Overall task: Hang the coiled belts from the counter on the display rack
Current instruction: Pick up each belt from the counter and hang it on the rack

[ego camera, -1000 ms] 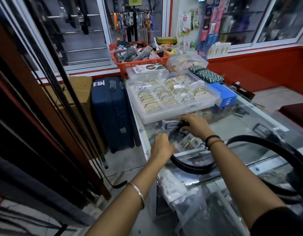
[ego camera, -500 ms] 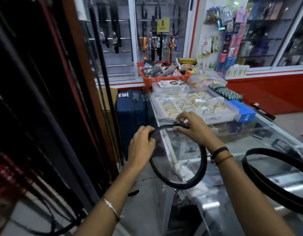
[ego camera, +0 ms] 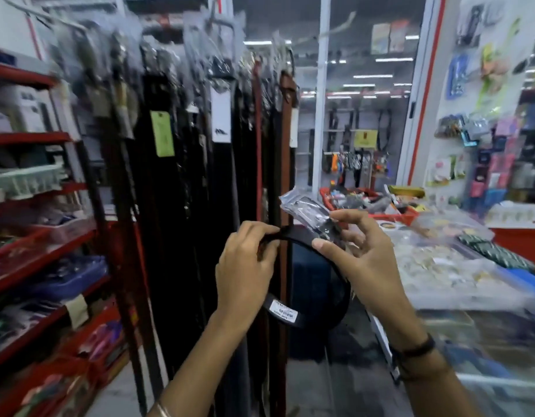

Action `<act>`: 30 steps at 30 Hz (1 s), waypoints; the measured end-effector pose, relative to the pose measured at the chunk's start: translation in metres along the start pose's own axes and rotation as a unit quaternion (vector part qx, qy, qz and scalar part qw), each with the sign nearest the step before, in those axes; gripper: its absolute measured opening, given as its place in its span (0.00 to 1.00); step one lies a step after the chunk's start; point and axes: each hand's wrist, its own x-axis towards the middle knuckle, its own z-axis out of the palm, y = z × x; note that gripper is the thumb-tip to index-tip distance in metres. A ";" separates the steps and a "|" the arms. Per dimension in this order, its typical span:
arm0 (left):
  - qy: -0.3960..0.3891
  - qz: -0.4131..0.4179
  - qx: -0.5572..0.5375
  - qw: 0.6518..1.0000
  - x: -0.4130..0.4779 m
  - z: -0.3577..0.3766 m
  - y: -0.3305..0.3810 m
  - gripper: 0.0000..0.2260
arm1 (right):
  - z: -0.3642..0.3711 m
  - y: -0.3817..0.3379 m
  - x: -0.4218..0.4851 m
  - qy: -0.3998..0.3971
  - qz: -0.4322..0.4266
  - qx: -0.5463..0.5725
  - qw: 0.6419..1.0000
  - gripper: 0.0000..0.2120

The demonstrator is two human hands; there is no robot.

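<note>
I hold the belt coil in both hands, left hand pinched on its strap end, right hand loosely gripping the wrapped buckle, and the rack hooks lie toward eleven o'clock, nearer my left.

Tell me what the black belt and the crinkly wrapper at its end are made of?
The coiled black belt held in both hands looks like leather or a faux leather: matte, smooth, bending into a loop without creasing. I cannot tell which. The clear crinkly wrapper over its buckle end looks like thin glossy plastic film: see-through, wrinkled, with bright glints.
</note>
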 end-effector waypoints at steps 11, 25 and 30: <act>0.042 0.010 -0.362 0.931 0.076 -0.083 0.045 0.14 | 0.099 -0.068 0.051 0.081 -0.197 0.068 0.975 0.24; 0.074 0.121 -0.349 0.926 0.182 -0.119 0.064 0.16 | 0.142 -0.123 0.132 0.153 -0.310 0.116 0.931 0.20; 0.071 0.120 -0.346 0.928 0.198 -0.120 0.065 0.15 | 0.146 -0.129 0.143 0.171 -0.288 0.139 0.932 0.20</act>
